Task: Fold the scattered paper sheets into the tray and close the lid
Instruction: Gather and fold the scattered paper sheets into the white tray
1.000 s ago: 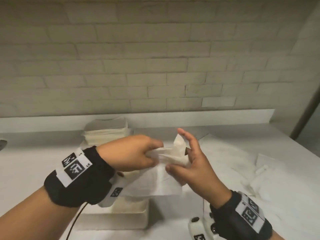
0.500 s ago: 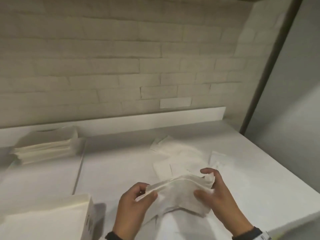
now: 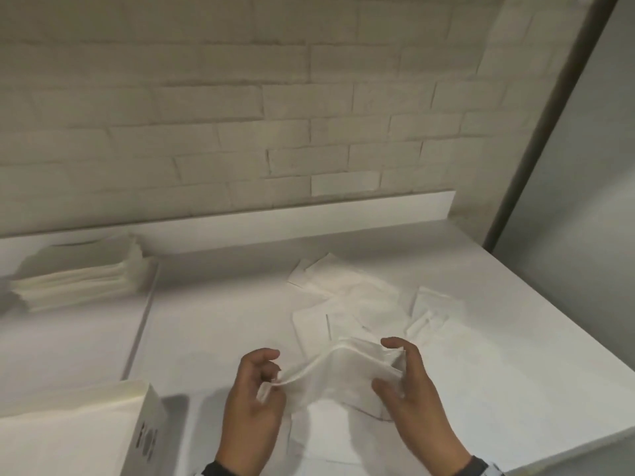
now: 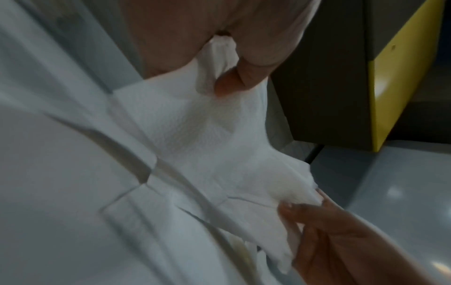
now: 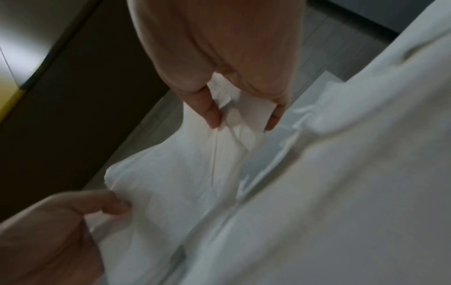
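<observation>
We count one crumpled white paper sheet (image 3: 338,376) held above the white countertop (image 3: 213,324), stretched between our two hands. Beyond it, farther toward the pale brick wall (image 3: 240,115), lie several more loose white paper sheets (image 3: 357,297), overlapping so much that we cannot give an exact count. One stack of folded white paper sheets (image 3: 79,283) sits far to the held sheet's left, against the wall. One white box-shaped tray (image 3: 68,438) stands nearer to us and left of the held sheet, filled with white paper.

Our left hand (image 3: 252,403) pinches the sheet's left edge; in the left wrist view the thumb (image 4: 231,83) presses the bunched paper against the curled fingers. Our right hand (image 3: 410,389) grips the right edge: the right wrist view shows the thumb (image 5: 207,108) on one face and a fingertip (image 5: 274,115) on the other, with a narrow fold of paper between them. The other right fingers arch loosely over the top.

The tray's side facing the held sheet carries dark printed marks, too blurred for us to read. No other writing shows that we can make out.
</observation>
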{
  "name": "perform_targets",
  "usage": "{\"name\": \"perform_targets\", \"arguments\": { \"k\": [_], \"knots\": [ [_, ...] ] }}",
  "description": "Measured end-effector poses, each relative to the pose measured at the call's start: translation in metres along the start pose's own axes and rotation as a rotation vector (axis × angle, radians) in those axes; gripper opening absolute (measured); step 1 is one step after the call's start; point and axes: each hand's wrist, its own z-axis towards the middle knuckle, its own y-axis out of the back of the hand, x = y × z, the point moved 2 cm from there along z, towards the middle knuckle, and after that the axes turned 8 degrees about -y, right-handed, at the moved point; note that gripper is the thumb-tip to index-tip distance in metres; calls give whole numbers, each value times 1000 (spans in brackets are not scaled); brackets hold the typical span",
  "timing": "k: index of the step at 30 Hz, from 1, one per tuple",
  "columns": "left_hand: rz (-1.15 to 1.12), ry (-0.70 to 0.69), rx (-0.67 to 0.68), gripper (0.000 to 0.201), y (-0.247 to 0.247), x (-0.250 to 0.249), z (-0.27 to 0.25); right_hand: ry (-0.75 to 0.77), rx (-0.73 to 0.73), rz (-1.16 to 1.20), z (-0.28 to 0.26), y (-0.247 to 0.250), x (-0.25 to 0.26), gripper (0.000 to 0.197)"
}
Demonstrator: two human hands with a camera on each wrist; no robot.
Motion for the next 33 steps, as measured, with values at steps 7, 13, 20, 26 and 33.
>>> {"name": "perform_targets", "arguments": {
  "k": [7, 13, 20, 26, 33],
  "knots": [
    [-110, 103, 59, 70, 9, 13, 14, -35, 79, 16, 6, 10, -13, 80],
    [-63, 114, 93, 71, -11, 11, 22, -68, 14, 32, 2, 2, -15, 81],
    [-13, 120, 7, 46, -17, 10, 42, -90, 2, 20, 4, -11, -10, 59],
    [-173, 173, 108, 59, -15, 11, 41, -187, 12, 61, 5, -5, -18, 57],
    [173, -40, 115, 51, -8, -14, 41, -58, -12, 23, -4, -2, 12, 31]
  ]
}}
